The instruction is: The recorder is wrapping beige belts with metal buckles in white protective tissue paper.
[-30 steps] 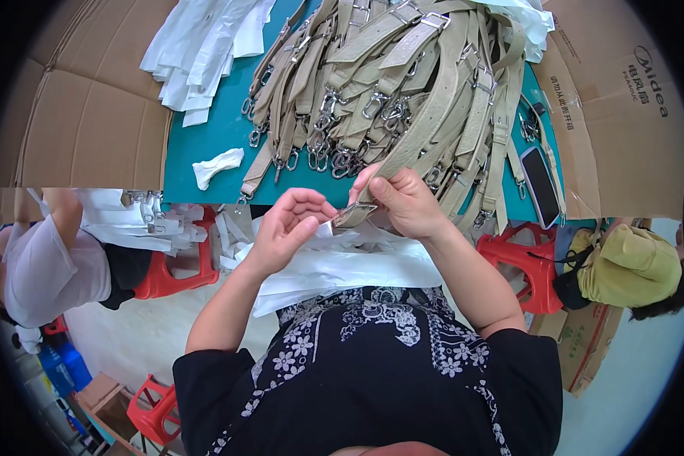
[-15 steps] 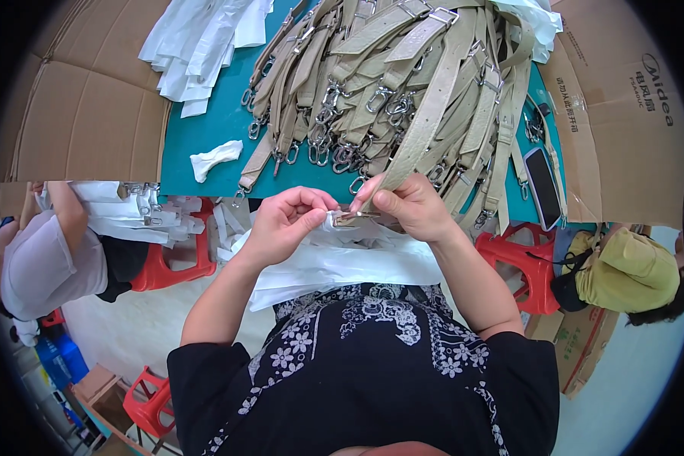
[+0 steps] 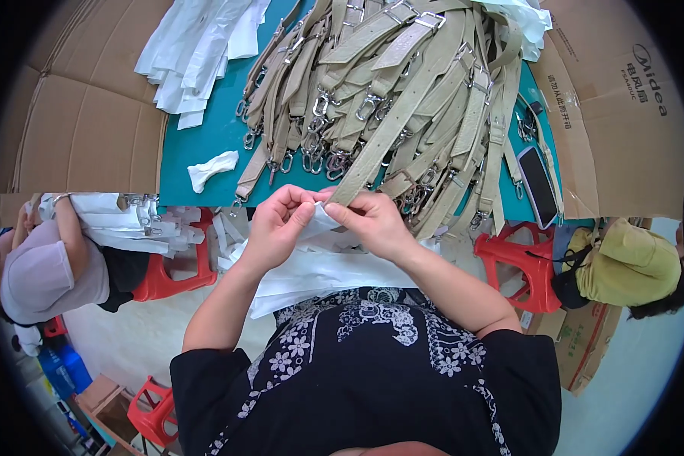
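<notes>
At the table's front edge, my left hand (image 3: 283,229) pinches a thin white wrapping piece (image 3: 323,219) between thumb and fingers. Close beside it, my right hand (image 3: 374,226) is closed on the near end of a beige leather strap (image 3: 384,144) with punched holes. The strap slants up into a large heap of similar straps (image 3: 433,114) with silver buckles and snap hooks. Whatever hardware sits at the held end is hidden by my fingers and the white piece. More white sheets (image 3: 334,273) lie across my lap below both hands.
White sheets (image 3: 197,53) are stacked at the table's far left, with a crumpled white scrap (image 3: 211,169) nearer. A phone (image 3: 537,186) lies at the right. Cardboard panels (image 3: 106,129) flank the table. Two people sit on either side, near red stools (image 3: 520,266).
My right hand has moved left, up against my left hand, bringing the strap end along. The metal clasp seen between my hands before is now covered, and the white piece shows there.
</notes>
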A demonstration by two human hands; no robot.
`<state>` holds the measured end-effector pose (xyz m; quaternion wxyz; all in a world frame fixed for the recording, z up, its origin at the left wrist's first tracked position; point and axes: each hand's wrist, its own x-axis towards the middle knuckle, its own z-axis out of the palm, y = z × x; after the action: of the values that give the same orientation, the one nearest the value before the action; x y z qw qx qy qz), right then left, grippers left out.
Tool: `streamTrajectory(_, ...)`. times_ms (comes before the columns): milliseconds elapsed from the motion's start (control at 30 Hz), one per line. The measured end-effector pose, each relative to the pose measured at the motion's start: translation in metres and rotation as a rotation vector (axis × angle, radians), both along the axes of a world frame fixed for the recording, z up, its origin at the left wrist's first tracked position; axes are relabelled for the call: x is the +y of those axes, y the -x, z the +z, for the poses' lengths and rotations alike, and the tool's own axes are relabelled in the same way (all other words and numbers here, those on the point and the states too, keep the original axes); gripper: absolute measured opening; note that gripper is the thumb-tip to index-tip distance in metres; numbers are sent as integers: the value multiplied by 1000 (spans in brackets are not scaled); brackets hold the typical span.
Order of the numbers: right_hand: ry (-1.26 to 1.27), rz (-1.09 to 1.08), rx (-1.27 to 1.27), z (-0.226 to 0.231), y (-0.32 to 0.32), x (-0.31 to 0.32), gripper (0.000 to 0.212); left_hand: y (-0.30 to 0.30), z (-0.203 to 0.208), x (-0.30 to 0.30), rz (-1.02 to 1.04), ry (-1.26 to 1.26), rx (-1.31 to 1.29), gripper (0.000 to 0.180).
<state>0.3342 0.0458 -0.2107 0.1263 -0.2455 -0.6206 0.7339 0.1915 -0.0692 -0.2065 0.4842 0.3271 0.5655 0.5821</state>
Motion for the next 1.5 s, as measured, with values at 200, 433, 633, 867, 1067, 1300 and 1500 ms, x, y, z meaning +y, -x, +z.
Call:
streamTrajectory(200, 163, -238, 45, 29, 14, 24, 32, 12, 8, -8, 24, 46, 49, 13)
streamTrajectory(433, -62, -83, 139, 26, 22, -25, 21, 42, 21, -33, -40, 43, 121, 12)
streamTrajectory(633, -193, -420, 326, 19, 49, -41, 20, 34, 35, -27, 65, -19, 112, 10)
streamTrajectory(867, 256, -325, 141, 24, 28, -11, 35, 43, -5, -27, 4, -98, 273, 13)
streamTrajectory(1067, -41, -176, -48, 28, 28, -32, 22, 38, -2, -25, 1, -81, 142, 13)
streamTrajectory(1300, 313, -303, 264, 29, 34, -15, 31, 41, 0, -41, 96, -34, 144, 13)
streamTrajectory(1500, -169, -106, 149, 1, 36, -45, 26, 34, 11, -31, 69, -155, 134, 9)
